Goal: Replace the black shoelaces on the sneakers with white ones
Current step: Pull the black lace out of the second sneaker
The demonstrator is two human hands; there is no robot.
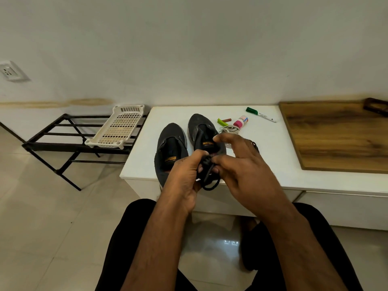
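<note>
We sit at a low white desk (273, 148) with both hands raised over a pair of dark sneakers, bundling a black shoelace (206, 171) between us and the shoes. Our left hand (184, 179) curls around the coiled lace, pinching the bundle near its top, while our right hand (241, 162) pinches the same bundle with thumb and a lower finger, the index finger lifted and spread above it. A loop hangs free below the grip.

To finish this step well, we judge it best to keep the coil tight in the left hand, tuck the loose loop in, and set the bundle down apart from the white laces so the two do not tangle.

The left sneaker (170, 148) and the right sneaker (201, 131) stand side by side on the desk, toes pointing to the far wall, heels toward us. Both are dark grey to black, with an orange tag on each tongue. The eyelets look bare, though our hands hide part of the near shoe openings. Just right of the right sneaker lies a pale tangle that appears to be the white laces (228, 129), near a small pink-capped bottle (241, 121), a green clip (222, 122) and a green-capped marker (261, 114).
</note>
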